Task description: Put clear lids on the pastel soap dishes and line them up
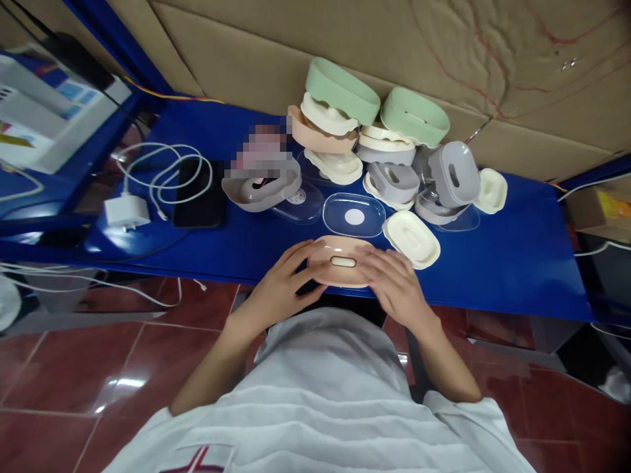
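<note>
A peach oval plastic dish [340, 246] with a slot in its middle, perhaps part of a soap box, lies at the front edge of the blue table. Something cream-coloured shows through the slot. My left hand [290, 276] grips its left end, fingers on top and thumb at the near side. My right hand [397, 282] is closed over the right end, with its thumb hidden. Just beyond the dish are a clear oval lid [335, 217] with a white round sticker and a cream insert [414, 238].
Green dishes [340, 89] top a stack at the back, by a cardboard wall [246, 59]. Grey slotted pieces [456, 174] stand to the right. A grey wavy-rimmed dish [261, 190], a black power bank-like block [197, 203] and a white charger [127, 211] with cable lie left.
</note>
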Tool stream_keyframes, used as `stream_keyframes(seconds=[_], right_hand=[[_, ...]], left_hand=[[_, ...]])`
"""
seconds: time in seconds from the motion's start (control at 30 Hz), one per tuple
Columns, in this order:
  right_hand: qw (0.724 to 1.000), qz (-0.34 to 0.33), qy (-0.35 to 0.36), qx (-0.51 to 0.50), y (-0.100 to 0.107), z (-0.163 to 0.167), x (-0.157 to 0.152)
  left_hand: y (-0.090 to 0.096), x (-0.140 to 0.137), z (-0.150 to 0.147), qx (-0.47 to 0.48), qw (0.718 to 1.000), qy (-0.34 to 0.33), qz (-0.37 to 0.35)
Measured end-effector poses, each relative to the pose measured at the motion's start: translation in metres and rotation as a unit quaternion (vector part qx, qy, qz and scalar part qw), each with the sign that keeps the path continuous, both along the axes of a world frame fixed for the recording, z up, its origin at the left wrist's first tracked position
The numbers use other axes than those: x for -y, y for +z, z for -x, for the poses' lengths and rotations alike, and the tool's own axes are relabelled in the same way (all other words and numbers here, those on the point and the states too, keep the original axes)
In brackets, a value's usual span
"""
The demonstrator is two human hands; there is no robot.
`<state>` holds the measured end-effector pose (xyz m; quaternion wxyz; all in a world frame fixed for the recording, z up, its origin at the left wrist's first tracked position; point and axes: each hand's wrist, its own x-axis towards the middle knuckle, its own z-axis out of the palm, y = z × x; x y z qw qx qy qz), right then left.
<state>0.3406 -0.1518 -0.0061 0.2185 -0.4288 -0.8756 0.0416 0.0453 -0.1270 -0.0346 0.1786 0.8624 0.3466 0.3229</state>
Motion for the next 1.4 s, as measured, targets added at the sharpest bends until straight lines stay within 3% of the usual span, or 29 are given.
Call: stream_keyframes(seconds=[0.1, 0.2, 0.27, 0.33, 0.37, 0.43, 0.53, 0.57, 0.63, 0.73, 0.9, 0.97, 1.07, 1.17, 1.4], right_hand=[[0.997, -0.025, -0.066, 0.022, 0.005, -0.008, -0.028], [0.996, -0.011, -0.072, 0.043, 0.007, -0.012, -0.056], [0.998, 0.015, -0.057, -0.011, 0.008, -0.012, -0.065], [0.987, 0.051, -0.070, -0.132, 0.010, -0.013, -0.064], [0.970, 0.073, -0.086, -0.215, 0.010, -0.013, -0.061], [0.906, 0.142, -0.117, -0.381, 0.010, -0.013, -0.053], [0.802, 0.277, -0.137, -0.511, 0.002, -0.006, -0.046], [0.782, 0.308, -0.144, -0.523, -0.003, -0.002, -0.045], [0.767, 0.323, -0.167, -0.529, -0.012, 0.010, -0.044], [0.788, 0.283, -0.191, -0.513, -0.022, 0.029, -0.038], [0.878, 0.152, -0.191, -0.412, -0.019, 0.046, -0.020], [0.923, 0.115, -0.153, -0.334, -0.014, 0.045, -0.014], [0.972, 0.116, -0.055, -0.197, -0.008, 0.037, -0.011], [0.988, 0.117, 0.016, -0.097, -0.007, 0.027, -0.013], [0.997, 0.062, 0.044, -0.024, -0.014, 0.021, -0.013]], left_hand=[[0.003, 0.001, 0.006, 0.018, 1.000, 0.017, -0.002], [0.004, 0.002, 0.011, 0.017, 0.999, 0.033, 0.014], [0.004, 0.002, 0.013, 0.019, 0.999, 0.033, 0.030], [0.003, 0.002, 0.013, 0.026, 0.997, 0.036, 0.056], [0.003, 0.002, 0.013, 0.032, 0.996, 0.040, 0.071], [0.001, 0.002, 0.011, 0.047, 0.994, 0.051, 0.090], [-0.004, 0.001, 0.009, 0.072, 0.993, 0.056, 0.076], [-0.005, 0.001, 0.008, 0.074, 0.994, 0.056, 0.066], [-0.008, 0.001, 0.008, 0.063, 0.995, 0.053, 0.056], [-0.008, 0.001, 0.008, 0.033, 0.997, 0.044, 0.059], [-0.008, 0.003, 0.007, 0.015, 0.997, 0.046, 0.059], [-0.008, 0.003, 0.006, 0.023, 0.997, 0.051, 0.062], [-0.006, 0.003, 0.006, 0.038, 0.995, 0.058, 0.067], [-0.004, 0.002, 0.007, 0.044, 0.994, 0.063, 0.076], [-0.004, 0.000, 0.012, 0.051, 0.992, 0.069, 0.088]])
